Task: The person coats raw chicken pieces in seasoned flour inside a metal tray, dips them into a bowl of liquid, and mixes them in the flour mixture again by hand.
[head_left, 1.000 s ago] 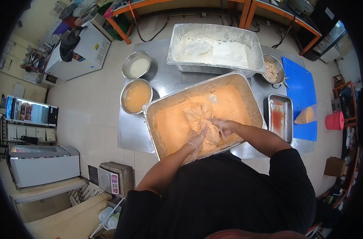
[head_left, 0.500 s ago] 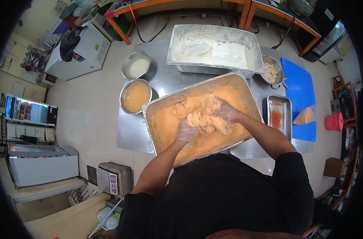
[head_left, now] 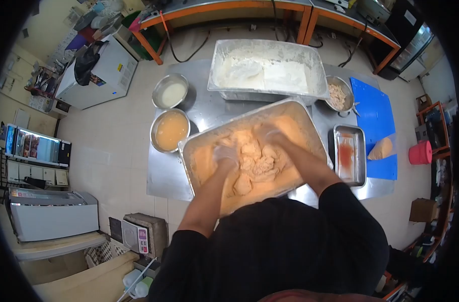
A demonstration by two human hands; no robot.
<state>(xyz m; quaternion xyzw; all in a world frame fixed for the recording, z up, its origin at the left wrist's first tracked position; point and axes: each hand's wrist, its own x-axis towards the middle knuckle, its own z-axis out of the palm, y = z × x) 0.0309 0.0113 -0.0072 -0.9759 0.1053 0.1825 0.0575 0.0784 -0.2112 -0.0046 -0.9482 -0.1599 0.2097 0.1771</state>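
Observation:
A large metal tray (head_left: 320, 146) of orange powder stands before me, with several coated pieces (head_left: 262, 163) lying in its middle. My left hand (head_left: 226, 154), in a clear glove, is in the powder at the left of the pieces; its fingers are blurred and partly covered. On the far side of the pieces, my right hand (head_left: 269, 133) reaches into the powder, also gloved and smeared by motion. Whether either hand grips anything cannot be made out.
Beyond the tray is a deep metal bin (head_left: 320, 86) of white flour. Bowls of orange liquid (head_left: 171, 131) and pale liquid (head_left: 170, 93) stand left. At right are a bowl of pieces (head_left: 337, 96), a shallow pan (head_left: 360, 168) and a bagged orange powder (head_left: 381, 149) on a blue board (head_left: 372, 108).
My hands first worked close together, then lifted coated pieces. Now they are apart and down in the powder, and the pieces lie between them, nearer my body.

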